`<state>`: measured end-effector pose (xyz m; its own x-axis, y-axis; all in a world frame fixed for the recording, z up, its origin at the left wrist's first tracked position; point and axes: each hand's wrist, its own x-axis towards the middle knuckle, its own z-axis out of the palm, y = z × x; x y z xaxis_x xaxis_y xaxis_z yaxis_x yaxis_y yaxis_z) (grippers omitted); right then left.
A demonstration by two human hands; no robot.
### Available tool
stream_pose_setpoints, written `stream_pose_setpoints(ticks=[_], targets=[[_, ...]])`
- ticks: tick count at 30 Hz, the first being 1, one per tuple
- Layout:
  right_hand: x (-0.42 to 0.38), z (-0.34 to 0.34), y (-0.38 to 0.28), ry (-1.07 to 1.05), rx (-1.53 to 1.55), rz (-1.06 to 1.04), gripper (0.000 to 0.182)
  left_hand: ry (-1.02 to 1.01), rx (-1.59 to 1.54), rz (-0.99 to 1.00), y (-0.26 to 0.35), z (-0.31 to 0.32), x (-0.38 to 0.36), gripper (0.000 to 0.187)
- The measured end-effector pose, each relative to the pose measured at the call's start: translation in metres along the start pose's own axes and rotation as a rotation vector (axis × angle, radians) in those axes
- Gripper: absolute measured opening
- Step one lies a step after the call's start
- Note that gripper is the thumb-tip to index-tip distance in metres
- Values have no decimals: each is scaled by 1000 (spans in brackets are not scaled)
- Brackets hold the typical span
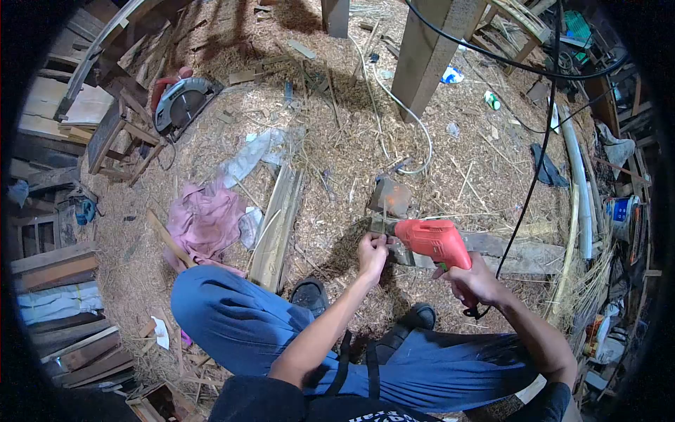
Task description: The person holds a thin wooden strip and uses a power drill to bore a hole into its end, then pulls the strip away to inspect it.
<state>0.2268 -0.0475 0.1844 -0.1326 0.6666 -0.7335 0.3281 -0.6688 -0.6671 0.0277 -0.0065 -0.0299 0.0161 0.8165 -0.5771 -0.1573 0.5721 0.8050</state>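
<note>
My right hand (478, 280) is wrapped round the handle of a red power drill (432, 238). The drill's nose points left, towards my left hand (373, 257). The fingers of that hand are closed close to the drill's front end; what they pinch is too small to make out. Just beyond the drill stands a brownish block (391, 197) on the ground. Under and to the right of the drill lies a weathered plank (527, 257). A black cord hangs beside my right wrist.
A circular saw (185, 105) rests at the upper left near a small wooden frame (116, 144). A pink cloth (204, 224) and a long board (275, 228) lie left of my hands. A wooden post (425, 63) rises ahead. Shavings cover the ground, and cables cross the upper right.
</note>
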Motion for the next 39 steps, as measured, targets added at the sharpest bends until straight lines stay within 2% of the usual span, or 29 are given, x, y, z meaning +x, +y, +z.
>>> stream_pose_setpoints(ticks=[6, 26, 32, 39], targets=[[1, 0, -2, 6, 43, -34, 28, -21, -35, -27, 4, 0, -1, 10], [-5, 1, -14, -28, 42, 61, 24, -15, -41, -30, 1, -2, 3, 10], [0, 2, -3, 14, 0, -32, 28, -45, -43, -27, -3, -3, 6, 10], [-1, 0, -5, -19, 17, 17, 25, -29, -22, -31, 1, -2, 4, 11]])
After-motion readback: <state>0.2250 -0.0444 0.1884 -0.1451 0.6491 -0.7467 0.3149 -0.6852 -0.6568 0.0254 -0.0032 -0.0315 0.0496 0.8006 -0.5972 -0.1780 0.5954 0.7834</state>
